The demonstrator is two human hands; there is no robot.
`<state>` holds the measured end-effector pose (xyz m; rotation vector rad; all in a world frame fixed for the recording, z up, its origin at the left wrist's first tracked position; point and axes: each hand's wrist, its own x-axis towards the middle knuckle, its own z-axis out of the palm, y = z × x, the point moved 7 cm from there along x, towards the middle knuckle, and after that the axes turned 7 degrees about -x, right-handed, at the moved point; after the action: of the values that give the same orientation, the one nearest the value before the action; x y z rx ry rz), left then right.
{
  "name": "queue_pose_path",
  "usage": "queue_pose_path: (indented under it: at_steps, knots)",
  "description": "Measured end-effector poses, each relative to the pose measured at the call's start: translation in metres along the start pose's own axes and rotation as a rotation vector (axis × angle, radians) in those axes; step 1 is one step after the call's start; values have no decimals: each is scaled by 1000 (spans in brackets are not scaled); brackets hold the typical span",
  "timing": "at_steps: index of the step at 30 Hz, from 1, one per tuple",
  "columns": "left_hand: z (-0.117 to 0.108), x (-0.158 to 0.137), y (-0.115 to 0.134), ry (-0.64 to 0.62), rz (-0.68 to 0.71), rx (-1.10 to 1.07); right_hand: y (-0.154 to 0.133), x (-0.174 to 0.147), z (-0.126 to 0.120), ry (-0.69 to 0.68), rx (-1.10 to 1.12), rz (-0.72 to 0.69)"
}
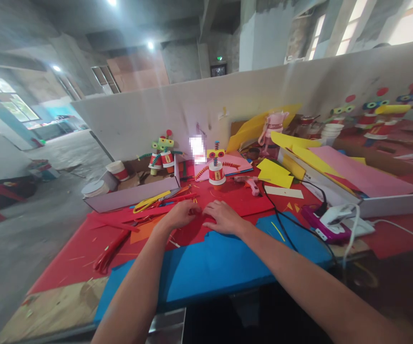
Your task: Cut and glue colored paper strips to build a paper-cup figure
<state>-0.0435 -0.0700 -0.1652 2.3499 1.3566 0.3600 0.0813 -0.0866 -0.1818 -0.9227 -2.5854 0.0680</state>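
Note:
My left hand [182, 214] is over the red paper [251, 204] in the middle of the table, its fingers curled in. What those fingers hold, if anything, is too small to make out. Close beside it, my right hand [222, 217] lies palm down, fingers bent but apart, on the red paper by the edge of a blue sheet [209, 263]. Just beyond both hands stands a paper-cup robot figure [216, 173] with a yellow eye piece and coiled arms. A pink glue gun [252, 185] lies to its right.
At left, a white box [138, 191] holds finished robot figures [166, 155]. Red strips [111, 251] and yellow scissors [151, 202] lie before it. Yellow paper [275, 173], a purple power strip [326, 224] with cables, and a box of coloured sheets [385, 208] are at right.

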Motion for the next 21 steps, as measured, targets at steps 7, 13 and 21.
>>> queue_pose_path:
  at_steps: [7, 13, 21]
  knots:
    - [3, 2, 3, 3, 41, 18, 0, 0, -1, -14, -2, 6]
    - [1, 2, 6, -17, 28, -2, 3, -1, 0, -21, -11, 5]
    - [-8, -8, -19, -33, -181, 70, 3, -1, 0, -30, -16, 6]
